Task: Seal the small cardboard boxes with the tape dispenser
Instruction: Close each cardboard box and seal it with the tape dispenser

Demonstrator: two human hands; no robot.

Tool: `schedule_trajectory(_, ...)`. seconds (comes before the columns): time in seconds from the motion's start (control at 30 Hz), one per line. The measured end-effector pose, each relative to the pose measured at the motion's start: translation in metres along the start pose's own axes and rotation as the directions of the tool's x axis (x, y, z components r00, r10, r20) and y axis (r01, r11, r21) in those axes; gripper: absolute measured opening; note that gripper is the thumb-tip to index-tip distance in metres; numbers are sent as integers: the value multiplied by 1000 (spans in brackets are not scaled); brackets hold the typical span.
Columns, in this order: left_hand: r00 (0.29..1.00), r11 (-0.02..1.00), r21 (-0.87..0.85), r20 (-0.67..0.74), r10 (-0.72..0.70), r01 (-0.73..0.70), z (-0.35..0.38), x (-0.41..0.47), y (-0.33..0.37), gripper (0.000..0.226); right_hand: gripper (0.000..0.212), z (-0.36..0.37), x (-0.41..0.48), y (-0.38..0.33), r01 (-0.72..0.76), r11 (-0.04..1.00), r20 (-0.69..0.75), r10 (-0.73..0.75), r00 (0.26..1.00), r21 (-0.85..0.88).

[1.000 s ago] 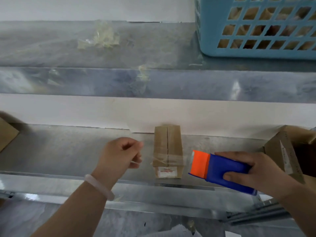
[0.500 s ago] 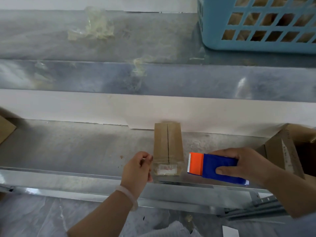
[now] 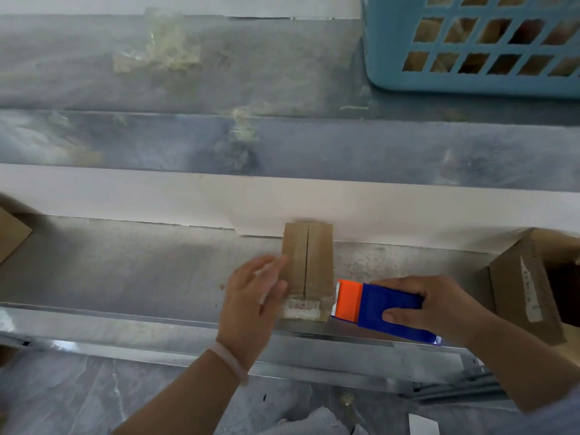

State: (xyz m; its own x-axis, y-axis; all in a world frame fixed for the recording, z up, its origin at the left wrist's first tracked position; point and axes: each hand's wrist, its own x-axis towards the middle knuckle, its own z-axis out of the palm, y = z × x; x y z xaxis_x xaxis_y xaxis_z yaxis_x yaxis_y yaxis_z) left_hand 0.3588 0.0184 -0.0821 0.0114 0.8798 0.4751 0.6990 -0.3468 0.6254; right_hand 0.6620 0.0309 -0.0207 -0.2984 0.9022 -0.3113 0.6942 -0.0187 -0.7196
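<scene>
A small brown cardboard box [image 3: 317, 262] lies on the lower metal shelf [image 3: 125, 271], its top flaps meeting in a dark seam, a white label on its near end. My left hand [image 3: 251, 296] touches the box's left side; its fingers are blurred, and a thin strip of clear tape seems to cross them. My right hand [image 3: 430, 309] grips the blue and orange tape dispenser [image 3: 376, 306], whose orange toothed end sits against the box's near right corner.
A larger open cardboard box [image 3: 530, 287] stands at the right on the same shelf, and another box corner [image 3: 11, 233] shows at the left edge. A blue plastic basket [image 3: 470, 45] sits on the upper shelf, where old tape scraps [image 3: 160, 42] cling.
My left hand has come in from the left to the box's side. My right hand has brought the dispenser leftward up to the box's near right corner.
</scene>
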Motion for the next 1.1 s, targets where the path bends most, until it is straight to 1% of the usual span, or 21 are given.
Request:
schedule_trajectory(0.03,975,975,72,85,206,-212,1,6,0,34,51,0,0,0,-1,1000,-4,1,1000,1)
schedule_trajectory(0.07,926,929,99,171,337,-356,4,11,0,33,50,0,0,0,-5,1000,-7,5,1000,6)
schedule_trajectory(0.1,883,891,113,236,406,-440,9,13,-3,31,50,1,0,0,-10,1000,-8,10,1000,8)
schedule_trajectory(0.13,859,867,130,266,437,-481,13,13,-5,29,50,1,-1,0,-16,1000,-5,16,1000,6)
schedule_trajectory(0.27,868,865,137,210,451,-483,20,12,-11,23,46,-4,-9,7,-53,998,3,53,999,36)
schedule_trajectory(0.37,856,853,152,234,460,-500,21,14,-10,23,46,-16,-20,7,-61,995,8,60,998,80)
schedule_trajectory(0.43,863,863,136,233,449,-486,21,14,-11,22,45,-24,-26,5,-59,995,24,57,998,77)
schedule_trajectory(0.5,874,880,113,227,429,-461,21,14,-13,23,45,-33,-31,6,-76,997,22,75,997,20)
schedule_trajectory(0.6,871,877,120,241,428,-465,20,15,-12,25,46,-48,-36,8,-116,992,-3,116,993,-54)
schedule_trajectory(0.73,877,878,123,210,433,-463,22,14,-11,24,41,-38,-36,-4,-168,956,7,175,985,-240)
schedule_trajectory(0.8,875,876,129,214,433,-465,23,13,-11,23,45,-19,-33,-14,-151,900,-39,148,988,-408)
schedule_trajectory(0.87,870,869,143,227,437,-474,24,14,-10,23,48,3,-30,-24,-130,814,-87,98,991,-566)
schedule_trajectory(0.93,870,868,148,231,435,-473,24,14,-10,23,46,23,-25,-27,-90,726,-86,43,995,-682)
schedule_trajectory(0.97,874,874,140,227,429,-466,23,14,-11,23,45,29,-22,-26,-84,693,-84,34,996,-716)
schedule_trajectory(1.0,877,879,129,224,425,-459,23,14,-11,23,45,32,-21,-24,-108,682,-105,46,993,-723)
schedule_trajectory(1.1,884,889,121,229,407,-441,22,13,-9,24,47,26,-17,-7,-238,703,-278,59,959,-670)
